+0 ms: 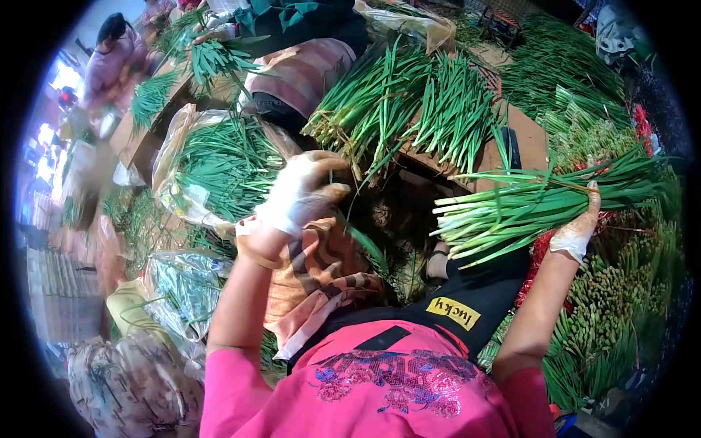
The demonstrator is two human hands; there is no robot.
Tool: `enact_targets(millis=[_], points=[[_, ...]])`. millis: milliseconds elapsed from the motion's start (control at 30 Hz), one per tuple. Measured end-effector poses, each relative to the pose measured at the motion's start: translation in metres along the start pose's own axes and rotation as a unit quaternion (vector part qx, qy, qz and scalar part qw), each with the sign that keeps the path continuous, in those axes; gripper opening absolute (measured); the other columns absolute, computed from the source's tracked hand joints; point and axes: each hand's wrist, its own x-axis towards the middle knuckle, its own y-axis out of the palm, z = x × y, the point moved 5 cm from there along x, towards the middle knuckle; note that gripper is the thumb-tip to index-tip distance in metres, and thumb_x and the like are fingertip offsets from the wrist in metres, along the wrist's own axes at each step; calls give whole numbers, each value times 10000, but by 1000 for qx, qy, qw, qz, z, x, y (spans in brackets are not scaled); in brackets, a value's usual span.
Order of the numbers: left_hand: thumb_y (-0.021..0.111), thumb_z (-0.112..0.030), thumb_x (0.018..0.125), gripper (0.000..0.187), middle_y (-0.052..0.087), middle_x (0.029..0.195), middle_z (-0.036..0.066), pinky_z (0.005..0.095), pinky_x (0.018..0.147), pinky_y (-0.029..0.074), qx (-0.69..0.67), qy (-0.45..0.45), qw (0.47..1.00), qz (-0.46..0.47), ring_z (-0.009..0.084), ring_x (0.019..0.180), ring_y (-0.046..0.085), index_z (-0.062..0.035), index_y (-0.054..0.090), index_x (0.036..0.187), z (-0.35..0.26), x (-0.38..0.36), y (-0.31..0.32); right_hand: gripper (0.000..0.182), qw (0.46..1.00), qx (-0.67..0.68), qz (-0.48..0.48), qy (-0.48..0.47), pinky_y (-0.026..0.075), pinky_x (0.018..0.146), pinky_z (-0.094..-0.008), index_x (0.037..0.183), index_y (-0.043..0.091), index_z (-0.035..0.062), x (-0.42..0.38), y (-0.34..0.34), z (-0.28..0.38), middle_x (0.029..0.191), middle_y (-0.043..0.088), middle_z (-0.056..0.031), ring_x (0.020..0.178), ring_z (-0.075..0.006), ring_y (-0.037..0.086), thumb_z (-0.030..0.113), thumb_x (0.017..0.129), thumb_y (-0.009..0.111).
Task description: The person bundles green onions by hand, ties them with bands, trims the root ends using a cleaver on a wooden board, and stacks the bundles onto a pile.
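Two gloved hands work among heaps of green onions. On the person's right, the right hand [577, 232], in a thin whitish glove, grips a thick bundle of long green onions with pale stalk ends [540, 203]; the fingers wrap around the bundle's middle, and it lies nearly level, with the pale ends pointing toward the centre and the leaf tips running out to the edge of view. The left hand [301, 191], also in a whitish glove, is held loosely curled with fingers bent and nothing visibly gripped; it hovers just beside a clear plastic bag stuffed with green leaves [219, 164] and above a striped orange-brown cloth [321, 274] lying across the lap. Ahead, a big loose pile of green onions [416, 102] rests on a brown cardboard-covered worktop [529, 142]. Below the right arm, a dense stack of trimmed green stalks [621, 306] stands on end. A yellow label reading "lucky" [453, 312] sits on the person's dark apron. Farther back, another person in a pink top [109, 62] sits near more greens.
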Motion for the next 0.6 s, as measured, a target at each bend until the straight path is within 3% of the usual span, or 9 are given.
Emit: enact_targets(millis=[67, 133, 167, 200, 267, 300, 400, 500, 600], points=[[667, -371, 733, 469, 578, 1084, 169, 412, 869, 423, -46, 56, 997, 14, 351, 992, 543, -39, 605, 1059, -59, 22, 25, 572, 999, 0, 15, 30, 438, 868, -414, 1205, 503, 48, -14, 8, -8, 1134, 559, -101, 983, -256, 542, 390, 770, 647], [661, -436, 725, 564, 538, 1144, 186, 428, 905, 397, -63, 117, 991, 0, 362, 1062, 497, -20, 578, 1098, -99, 34, 53, 568, 998, -2, 54, 37, 442, 856, -417, 1206, 498, 48, -22, 14, -17, 1115, 562, -102, 972, -256, 541, 389, 775, 641], [643, -410, 752, 536, 516, 1170, 190, 436, 908, 394, -93, 142, 985, -22, 363, 1078, 483, -15, 567, 1108, -109, 41, 68, 535, 995, 17, 84, 40, 452, 839, -421, 1187, 504, 50, -15, 10, -24, 1082, 569, -106, 941, -263, 550, 383, 787, 629], [637, -289, 781, 407, 553, 1110, 175, 423, 887, 412, -142, 148, 977, -57, 352, 1038, 511, -18, 582, 1079, -113, 46, 72, 484, 998, 11, 63, 29, 468, 818, -411, 1145, 521, 45, -25, 15, -23, 1039, 580, -113, 911, -261, 561, 365, 797, 622], [634, -160, 774, 265, 603, 996, 144, 400, 843, 437, -207, 111, 969, -78, 332, 949, 553, -31, 610, 1005, -104, 56, 82, 441, 993, 8, 108, 41, 482, 810, -405, 1107, 532, 30, -36, 19, -25, 1008, 589, -122, 901, -254, 569, 339, 805, 618], [634, -86, 751, 182, 618, 861, 114, 375, 779, 459, -167, 120, 976, -74, 313, 856, 571, -45, 623, 928, -103, 60, 87, 434, 991, 12, 129, 34, 483, 814, -403, 1102, 532, 24, -44, 21, -24, 999, 590, -123, 901, -251, 570, 329, 807, 619], [669, -115, 726, 191, 587, 785, 99, 370, 706, 467, -95, 111, 987, -59, 298, 786, 567, -61, 618, 902, -101, 59, 99, 414, 980, 26, 194, 21, 485, 826, -399, 1091, 532, 9, -68, 34, -21, 978, 591, -125, 903, -243, 572, 298, 809, 622], [707, -172, 702, 258, 587, 809, 99, 381, 698, 467, -157, 77, 979, -105, 305, 777, 568, -67, 613, 918, -110, 56, 83, 392, 971, 59, 231, 29, 477, 847, -393, 1087, 526, -5, -80, 42, -23, 968, 586, -116, 903, -231, 571, 238, 800, 636], [724, -213, 691, 307, 587, 847, 107, 374, 691, 471, -93, 121, 984, -97, 309, 781, 569, -72, 606, 936, -123, 59, 83, 480, 952, 55, 302, 1, 479, 844, -379, 1179, 475, -20, -101, 66, -19, 982, 581, -111, 901, -218, 568, 211, 793, 642]])
